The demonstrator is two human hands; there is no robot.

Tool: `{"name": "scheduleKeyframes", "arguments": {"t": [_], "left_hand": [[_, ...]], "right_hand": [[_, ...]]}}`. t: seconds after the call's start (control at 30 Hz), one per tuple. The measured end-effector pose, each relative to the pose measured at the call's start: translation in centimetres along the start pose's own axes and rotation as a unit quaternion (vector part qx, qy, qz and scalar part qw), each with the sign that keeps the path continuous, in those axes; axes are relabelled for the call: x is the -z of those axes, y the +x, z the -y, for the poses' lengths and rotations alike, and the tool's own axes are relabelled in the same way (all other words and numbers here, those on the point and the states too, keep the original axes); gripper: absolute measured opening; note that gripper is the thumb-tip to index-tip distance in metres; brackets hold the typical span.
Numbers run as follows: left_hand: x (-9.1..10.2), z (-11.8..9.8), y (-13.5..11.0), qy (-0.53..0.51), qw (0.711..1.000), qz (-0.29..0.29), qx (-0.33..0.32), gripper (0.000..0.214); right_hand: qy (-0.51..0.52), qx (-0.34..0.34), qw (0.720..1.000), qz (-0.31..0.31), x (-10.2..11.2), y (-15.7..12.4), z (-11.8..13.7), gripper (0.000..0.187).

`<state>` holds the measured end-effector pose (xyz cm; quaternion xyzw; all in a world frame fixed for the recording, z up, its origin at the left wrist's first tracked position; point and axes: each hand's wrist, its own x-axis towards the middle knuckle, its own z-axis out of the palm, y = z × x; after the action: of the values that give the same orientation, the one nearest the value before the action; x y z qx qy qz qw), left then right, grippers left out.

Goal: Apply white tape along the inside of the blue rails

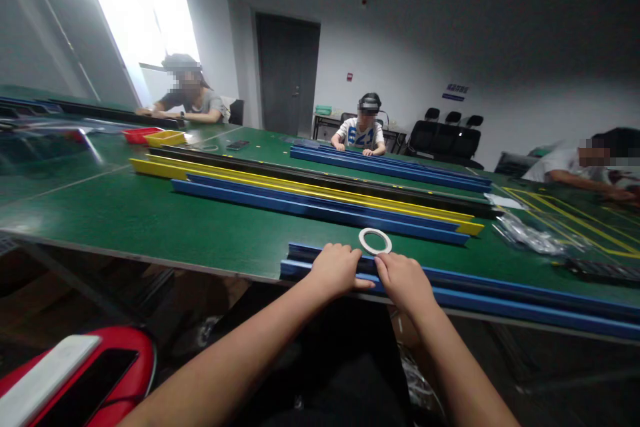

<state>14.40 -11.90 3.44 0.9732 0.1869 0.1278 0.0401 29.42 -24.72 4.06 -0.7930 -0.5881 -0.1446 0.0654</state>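
Note:
A long blue rail [500, 303] lies along the near edge of the green table [150, 220]. My left hand [336, 269] rests on the rail's left end, fingers curled over its top and thumb stretched to the right. My right hand [404, 280] sits just beside it on the same rail, fingers bent over the edge. The two hands nearly touch. A white tape ring [375, 241] lies flat on the table right behind my fingers. Whether a small item is pinched between the hands is hidden.
Further back lie long blue [320, 209], yellow [300, 188] and black [325, 179] rails side by side. Red and yellow trays [155, 137] stand far left. Clear plastic bags [525, 233] lie at right. Three other people sit around the table. A red object [100, 373] is near my left elbow.

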Motion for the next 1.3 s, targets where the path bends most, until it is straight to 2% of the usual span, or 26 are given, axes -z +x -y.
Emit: {"name": "scheduleKeyframes", "arguments": {"t": [0.07,0.17,0.23,0.37,0.5,0.63,0.77,0.9,0.97,1.03,1.17,1.3], "left_hand": [[-0.1,-0.1,0.0,-0.008,1.000,-0.014,-0.010,0.068],[0.5,1.1,-0.8,-0.039,0.997,-0.037,-0.050,0.067],[1.1,2.8,-1.7,-0.060,0.995,-0.046,-0.063,0.072],[2.0,7.1,-3.6,-0.103,0.994,-0.029,-0.024,0.073],[1.1,9.6,-4.6,-0.210,0.978,0.003,-0.010,0.075],[-0.3,9.4,-4.5,-0.265,0.964,-0.030,0.013,0.068],[-0.7,9.1,-4.4,-0.294,0.955,-0.041,0.030,0.062],[-0.6,9.3,-4.7,-0.317,0.947,-0.045,0.037,0.059],[-0.6,9.4,-4.8,-0.321,0.945,-0.044,0.035,0.059],[-0.7,9.6,-4.8,-0.336,0.940,-0.043,0.039,0.059],[-0.9,10.2,-4.6,-0.390,0.917,-0.036,0.069,0.055],[-0.9,10.5,-4.4,-0.418,0.905,-0.038,0.072,0.052]], "right_hand": [[-0.015,-0.014,1.000,-0.006,-0.2,0.1,0.3,0.039],[-0.013,-0.002,1.000,-0.006,-0.5,-0.1,-0.6,0.038],[-0.010,0.002,1.000,-0.001,-0.7,-0.1,-1.7,0.038],[0.009,-0.009,1.000,0.015,-0.8,-0.4,-4.8,0.039],[0.054,-0.041,0.996,0.049,-0.5,-0.5,-7.7,0.040],[0.098,-0.091,0.984,0.119,-0.4,0.8,-8.7,0.048],[0.147,-0.102,0.969,0.168,-1.3,4.0,-8.4,0.046],[0.107,-0.193,0.961,0.169,-3.1,7.7,-7.7,0.058],[0.093,-0.217,0.956,0.176,-4.2,9.1,-7.4,0.052],[0.091,-0.221,0.953,0.184,-5.0,9.8,-7.2,0.038],[0.105,-0.212,0.958,0.161,-5.3,9.8,-7.0,0.012],[0.125,-0.194,0.971,0.069,-3.6,8.7,-6.1,0.017]]}}
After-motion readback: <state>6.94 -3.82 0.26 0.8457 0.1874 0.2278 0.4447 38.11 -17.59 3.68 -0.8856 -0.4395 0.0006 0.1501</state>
